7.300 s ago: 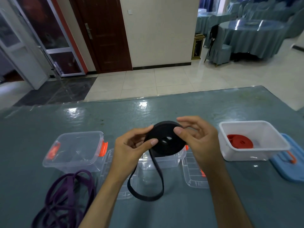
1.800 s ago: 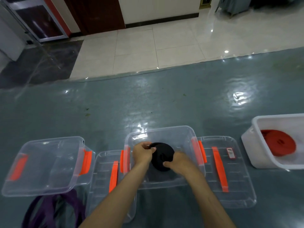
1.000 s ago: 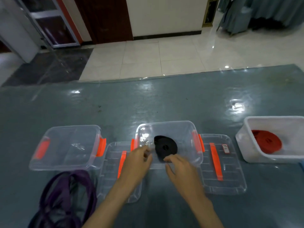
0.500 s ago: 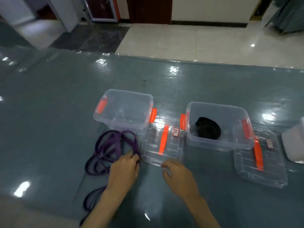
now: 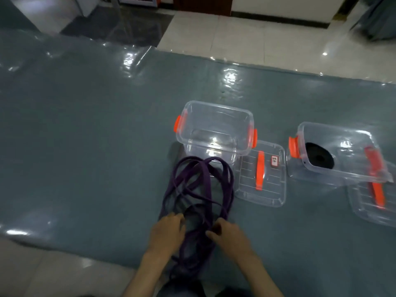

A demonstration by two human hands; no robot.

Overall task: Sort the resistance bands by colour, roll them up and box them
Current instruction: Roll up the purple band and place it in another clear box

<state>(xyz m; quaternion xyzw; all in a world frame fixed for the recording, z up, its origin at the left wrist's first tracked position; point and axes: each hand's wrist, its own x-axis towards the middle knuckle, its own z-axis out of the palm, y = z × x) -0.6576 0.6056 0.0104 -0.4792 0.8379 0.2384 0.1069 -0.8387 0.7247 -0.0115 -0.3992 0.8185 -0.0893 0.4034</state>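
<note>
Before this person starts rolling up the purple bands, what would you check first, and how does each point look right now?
1. Both hands on the bands: ok. The left hand and right hand rest on the near end of the purple bands.
2. A firm grip: cannot tell. The fingers lie on the bands, but none clearly closes round a strand.
3. Bands untangled: not ok. The loops cross one another in a loose heap.
4. Box ready for purple: ok. The empty clear box stands open just behind the heap.
5. Its lid out of the way: ok. The lid lies flat to the right of the bands.
6. Black already boxed: ok. The black roll sits in the other clear box.
</note>
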